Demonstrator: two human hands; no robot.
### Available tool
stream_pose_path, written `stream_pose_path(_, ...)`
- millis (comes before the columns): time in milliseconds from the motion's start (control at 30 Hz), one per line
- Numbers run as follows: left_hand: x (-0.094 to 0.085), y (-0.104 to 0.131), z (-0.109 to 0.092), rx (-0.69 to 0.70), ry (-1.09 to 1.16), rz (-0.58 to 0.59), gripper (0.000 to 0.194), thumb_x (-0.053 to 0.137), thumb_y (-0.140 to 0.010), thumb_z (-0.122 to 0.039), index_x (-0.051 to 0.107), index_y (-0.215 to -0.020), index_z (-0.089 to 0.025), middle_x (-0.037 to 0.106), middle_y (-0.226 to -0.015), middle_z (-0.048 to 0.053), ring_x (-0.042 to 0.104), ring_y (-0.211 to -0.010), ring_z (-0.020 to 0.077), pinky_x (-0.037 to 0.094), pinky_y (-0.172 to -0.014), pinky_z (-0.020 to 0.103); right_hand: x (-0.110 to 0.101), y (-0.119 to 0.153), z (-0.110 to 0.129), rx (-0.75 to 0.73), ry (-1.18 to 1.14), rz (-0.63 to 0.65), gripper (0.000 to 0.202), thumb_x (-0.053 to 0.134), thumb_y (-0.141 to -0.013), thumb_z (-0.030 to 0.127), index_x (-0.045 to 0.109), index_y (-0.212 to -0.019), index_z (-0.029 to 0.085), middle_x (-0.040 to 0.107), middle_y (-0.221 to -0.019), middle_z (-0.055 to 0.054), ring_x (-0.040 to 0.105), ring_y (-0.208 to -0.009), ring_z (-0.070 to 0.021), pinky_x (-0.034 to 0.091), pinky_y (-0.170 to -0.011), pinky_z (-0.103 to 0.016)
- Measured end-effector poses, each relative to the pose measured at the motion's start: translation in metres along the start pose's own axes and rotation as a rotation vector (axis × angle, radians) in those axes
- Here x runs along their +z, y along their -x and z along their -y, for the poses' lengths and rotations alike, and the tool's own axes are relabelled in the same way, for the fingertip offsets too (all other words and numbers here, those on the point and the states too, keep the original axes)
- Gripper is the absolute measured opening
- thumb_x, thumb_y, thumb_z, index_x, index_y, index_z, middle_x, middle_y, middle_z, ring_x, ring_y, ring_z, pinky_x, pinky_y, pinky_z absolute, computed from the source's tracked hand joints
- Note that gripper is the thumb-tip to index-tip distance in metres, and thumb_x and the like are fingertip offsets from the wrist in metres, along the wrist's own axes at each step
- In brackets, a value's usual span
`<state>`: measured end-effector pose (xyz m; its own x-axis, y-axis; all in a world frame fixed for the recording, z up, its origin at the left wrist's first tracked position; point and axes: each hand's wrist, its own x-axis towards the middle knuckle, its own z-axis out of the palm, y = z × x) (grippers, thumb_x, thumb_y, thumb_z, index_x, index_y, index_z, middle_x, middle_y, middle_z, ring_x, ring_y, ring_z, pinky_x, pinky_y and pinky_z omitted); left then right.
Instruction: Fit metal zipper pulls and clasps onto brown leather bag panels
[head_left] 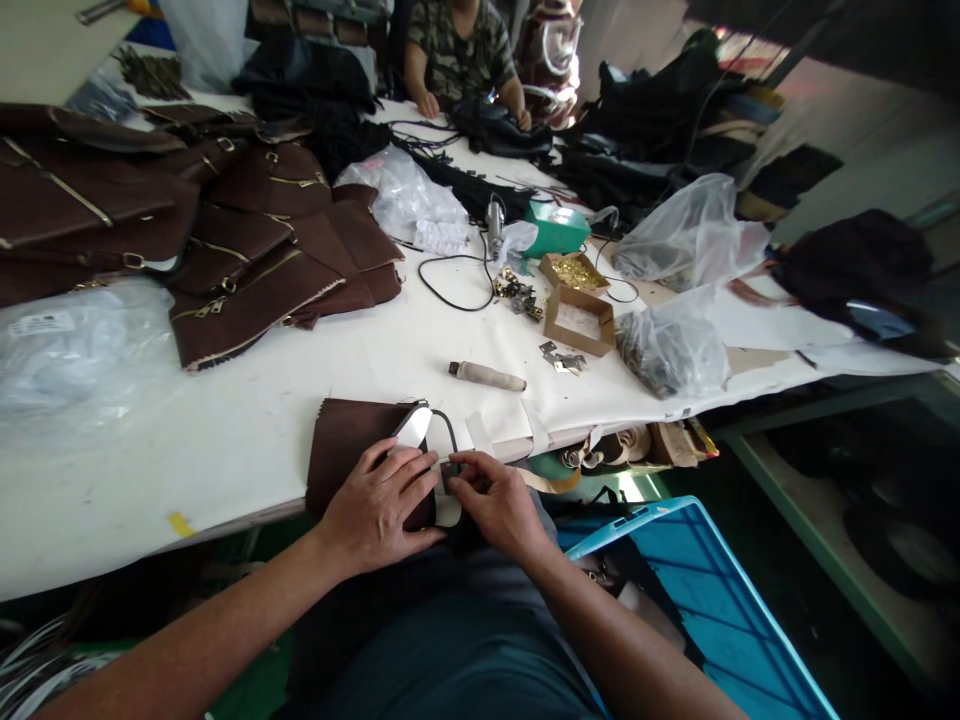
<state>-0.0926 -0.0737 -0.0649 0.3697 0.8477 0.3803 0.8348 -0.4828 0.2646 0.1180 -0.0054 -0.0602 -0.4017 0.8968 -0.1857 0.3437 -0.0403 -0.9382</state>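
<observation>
A dark brown leather piece (349,440) lies at the table's front edge, with a white shape and a black cord at its right end. My left hand (382,500) rests on it with fingers stretched out and thumb apart, partly covering it. At the piece's right end, my right hand (491,495) has thumb and forefinger closed on a small dark flat plate (448,477). Part of that plate is hidden by the fingers. Beyond my hands lies a wrapped rod-shaped tool (487,376) with dark ends.
Brown leather bags (255,240) are heaped left. Beyond the tool are loose metal plates (562,358), a cardboard box (579,320) and a box of brass-coloured parts (574,272). A blue crate (697,510) stands right, below table height. Across the table, a person (465,60) handles black material.
</observation>
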Motion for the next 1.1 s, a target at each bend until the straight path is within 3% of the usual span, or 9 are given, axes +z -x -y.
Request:
stream_pose_path(167,0.0,0.0,0.001,0.005,-0.016,0.018,0.054,0.074,-0.092,-0.054,0.07,-0.135,-0.021,0.071,-0.144,0.012,0.063,-0.13,0.0343,0.037,-0.119,0.06,0.002,0.0,0.005,-0.134,0.246,-0.059,0.022,0.075,-0.084,0.021,0.08,-0.106,0.023,0.065,-0.084,0.0,0.061,-0.078,-0.0175,0.049,-0.076,-0.03)
stream_pose_path(400,0.0,0.001,0.002,0.012,-0.02,0.015,0.056,0.073,-0.092,-0.057,0.072,-0.135,-0.02,0.072,-0.142,0.013,0.064,-0.128,0.0344,0.037,-0.118,0.06,-0.009,-0.007,0.006,0.008,0.128,0.072,0.024,0.07,-0.09,0.028,0.078,-0.112,0.022,0.067,-0.079,0.003,0.059,-0.07,-0.0148,0.046,-0.067,-0.027)
stream_pose_path(1100,-0.002,0.0,0.002,0.005,-0.025,0.045,0.053,0.07,-0.095,-0.054,0.072,-0.135,-0.02,0.072,-0.142,0.013,0.064,-0.128,0.0352,0.037,-0.118,0.061,-0.008,-0.012,0.011,-0.015,0.259,0.063,0.019,0.071,-0.094,0.032,0.08,-0.109,0.026,0.071,-0.079,0.001,0.063,-0.071,-0.0172,0.046,-0.067,-0.028)
